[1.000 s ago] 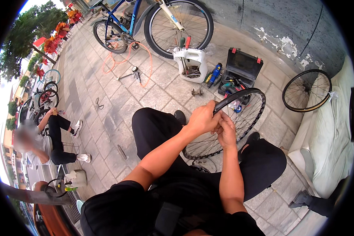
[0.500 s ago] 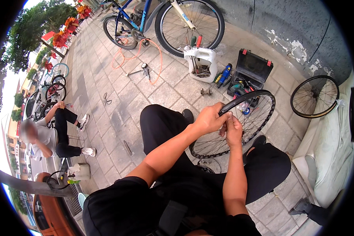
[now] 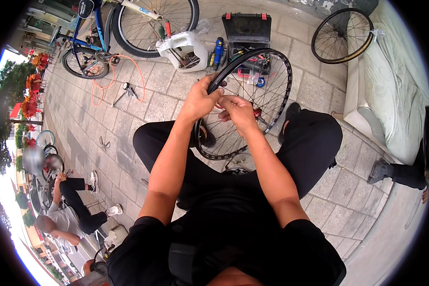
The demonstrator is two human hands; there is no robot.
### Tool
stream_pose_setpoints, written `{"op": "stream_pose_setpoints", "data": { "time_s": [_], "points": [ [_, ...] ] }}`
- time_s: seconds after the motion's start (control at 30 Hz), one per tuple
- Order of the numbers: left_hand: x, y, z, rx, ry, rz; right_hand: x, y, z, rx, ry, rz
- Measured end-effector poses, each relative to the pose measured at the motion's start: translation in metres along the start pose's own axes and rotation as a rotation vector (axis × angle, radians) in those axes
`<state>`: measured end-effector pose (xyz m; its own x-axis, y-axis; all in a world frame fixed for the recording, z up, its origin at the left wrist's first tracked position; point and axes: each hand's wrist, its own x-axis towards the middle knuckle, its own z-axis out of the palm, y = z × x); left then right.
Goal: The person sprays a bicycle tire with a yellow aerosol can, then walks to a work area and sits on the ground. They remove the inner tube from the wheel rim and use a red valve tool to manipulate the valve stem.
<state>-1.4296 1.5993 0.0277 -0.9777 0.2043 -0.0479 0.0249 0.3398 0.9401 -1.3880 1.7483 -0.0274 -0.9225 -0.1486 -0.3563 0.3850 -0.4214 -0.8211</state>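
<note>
A bicycle wheel (image 3: 289, 76) without a tyre visibly mounted is held tilted between my knees, its spokes and a reddish hub part (image 3: 257, 113) showing. My left hand (image 3: 200, 101) is wrapped round the left side of the rim, thumb on the inner edge. Close beside it, my right hand (image 3: 238, 113) has its fingers pinched together among the spokes at the rim. A small reddish piece shows by the fingertips, mostly hidden, and its kind cannot be made out.
Beyond the wheel stand an open black toolbox (image 3: 247, 28), a blue tool (image 3: 218, 51) and a cut white jug (image 3: 193, 47) of tools. A blue bicycle (image 3: 100, 28), orange hose (image 3: 142, 81), spare wheel (image 3: 370, 35), covered sofa (image 3: 391, 90) and seated person (image 3: 71, 219) surround me.
The view has turned, so the surroundings sit differently in it. Both hands stay at the rim; my right forearm now reaches in from the right, and the wheel stands more upright in view.
</note>
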Motion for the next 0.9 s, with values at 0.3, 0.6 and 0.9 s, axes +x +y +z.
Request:
{"op": "stream_pose_setpoints", "data": {
  "time_s": [0.3,0.6,0.9],
  "points": [
    [-0.006,0.016,0.007,0.193,0.069,-0.006,-0.016,-0.017,0.000,-0.187,0.116,-0.051],
    [-0.009,0.001,0.002,0.193,0.104,0.076,-0.002,-0.020,-0.011,-0.228,0.238,-0.269],
    [-0.012,0.002,0.006,0.249,0.138,0.132,0.015,0.005,-0.008,-0.067,0.177,-0.225]
  ]
}}
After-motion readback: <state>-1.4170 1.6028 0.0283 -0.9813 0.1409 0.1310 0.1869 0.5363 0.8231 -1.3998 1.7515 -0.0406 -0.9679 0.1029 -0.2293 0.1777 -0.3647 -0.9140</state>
